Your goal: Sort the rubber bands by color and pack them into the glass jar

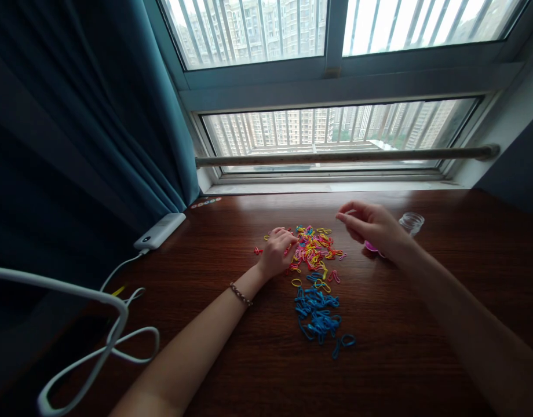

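A pile of mixed rubber bands (312,246), yellow, pink, red and a few blue, lies on the brown table. At its left edge is my left hand (278,250), fingers curled down against the bands; what sits between the fingertips is hidden. My right hand (371,227) hovers to the right of the pile, thumb and fingers pinched together, with anything in them too small to make out. Nearer to me lies a separate heap of blue rubber bands (319,315). A pink object (370,247) shows partly under my right hand, beside a clear jar (412,222).
On the left, a white power bank (160,230) with a cable lies by the blue curtain (162,145). A thick white tube (119,324) loops across the near left. Behind the table (249,347) are a metal rail (336,156) and a barred window.
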`<action>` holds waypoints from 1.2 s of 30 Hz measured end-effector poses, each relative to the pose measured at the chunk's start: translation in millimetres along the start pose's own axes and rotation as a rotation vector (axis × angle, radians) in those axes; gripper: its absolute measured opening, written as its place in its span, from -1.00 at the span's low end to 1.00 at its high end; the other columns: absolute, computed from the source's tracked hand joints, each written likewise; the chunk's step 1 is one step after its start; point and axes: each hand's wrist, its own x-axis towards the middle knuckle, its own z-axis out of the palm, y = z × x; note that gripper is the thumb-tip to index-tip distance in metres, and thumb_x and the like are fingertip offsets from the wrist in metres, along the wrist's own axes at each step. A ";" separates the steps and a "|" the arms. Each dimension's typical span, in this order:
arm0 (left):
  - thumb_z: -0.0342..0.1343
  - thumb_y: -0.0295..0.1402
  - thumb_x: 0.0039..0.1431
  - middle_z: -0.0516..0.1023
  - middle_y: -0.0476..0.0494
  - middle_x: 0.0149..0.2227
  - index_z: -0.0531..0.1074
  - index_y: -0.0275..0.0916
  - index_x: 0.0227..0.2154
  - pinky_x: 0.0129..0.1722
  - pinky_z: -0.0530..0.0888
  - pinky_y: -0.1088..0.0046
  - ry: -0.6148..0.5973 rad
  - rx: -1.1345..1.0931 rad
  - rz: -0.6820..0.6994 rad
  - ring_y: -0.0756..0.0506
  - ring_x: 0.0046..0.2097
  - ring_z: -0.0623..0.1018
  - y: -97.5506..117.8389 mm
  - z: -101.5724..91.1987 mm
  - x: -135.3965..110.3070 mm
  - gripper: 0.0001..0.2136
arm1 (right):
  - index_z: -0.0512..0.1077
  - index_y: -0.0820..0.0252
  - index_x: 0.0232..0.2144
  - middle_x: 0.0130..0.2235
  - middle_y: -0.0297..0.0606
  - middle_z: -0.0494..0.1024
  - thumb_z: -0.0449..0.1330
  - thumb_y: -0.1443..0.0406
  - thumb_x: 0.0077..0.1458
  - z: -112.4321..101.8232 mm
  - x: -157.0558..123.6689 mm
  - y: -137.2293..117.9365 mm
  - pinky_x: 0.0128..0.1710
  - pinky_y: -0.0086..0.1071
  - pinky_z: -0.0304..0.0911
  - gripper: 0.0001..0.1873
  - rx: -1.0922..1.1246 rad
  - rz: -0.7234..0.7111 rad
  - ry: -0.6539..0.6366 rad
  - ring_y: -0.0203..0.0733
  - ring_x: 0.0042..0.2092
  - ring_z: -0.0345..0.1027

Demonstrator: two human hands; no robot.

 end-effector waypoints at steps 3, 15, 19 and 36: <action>-0.08 -0.39 0.14 0.45 -0.11 -0.43 0.32 -0.22 -0.46 -0.12 0.31 0.28 -0.028 -0.019 0.025 -0.08 -0.29 0.41 2.1 -0.9 0.0 -0.88 | 0.43 0.18 -0.53 -0.72 -0.41 0.34 0.21 0.13 -0.11 -46.9 -9.1 -23.6 -0.66 -0.47 -0.03 -0.78 -0.501 -0.042 0.193 -0.43 -0.69 0.13; -0.16 -0.35 0.18 0.42 -0.12 -0.49 0.30 -0.20 -0.51 -0.24 0.32 0.34 -0.248 -0.028 0.176 -0.08 -0.37 0.39 21.0 -0.5 -1.0 -0.79 | 0.48 0.16 -0.69 -0.73 -0.29 0.39 0.32 0.03 -0.35 -141.5 -6.0 4.9 -0.58 -0.35 -0.04 -0.68 -1.166 0.284 0.389 -0.33 -0.69 0.15; -0.16 -0.34 0.19 0.40 -0.11 -0.51 0.29 -0.20 -0.54 -0.27 0.31 0.37 -0.336 -0.038 0.277 -0.07 -0.39 0.40 31.2 0.0 0.4 -0.77 | 0.52 0.10 -0.64 -0.63 -0.26 0.45 0.36 0.11 -0.38 -142.8 -2.9 12.2 -0.55 -0.34 -0.02 -0.78 -1.210 0.349 0.421 -0.32 -0.63 0.13; -0.09 -0.39 0.11 0.43 -0.11 -0.46 0.33 -0.24 -0.52 -0.20 0.25 0.36 -0.496 0.023 0.319 -0.06 -0.34 0.40 35.9 -1.3 2.0 -0.84 | 0.52 0.19 -0.54 -0.56 -0.33 0.51 0.24 0.29 -0.17 3.1 -12.8 -1.8 -0.54 -0.48 0.11 -0.91 -0.786 0.099 -0.566 -0.31 -0.51 0.32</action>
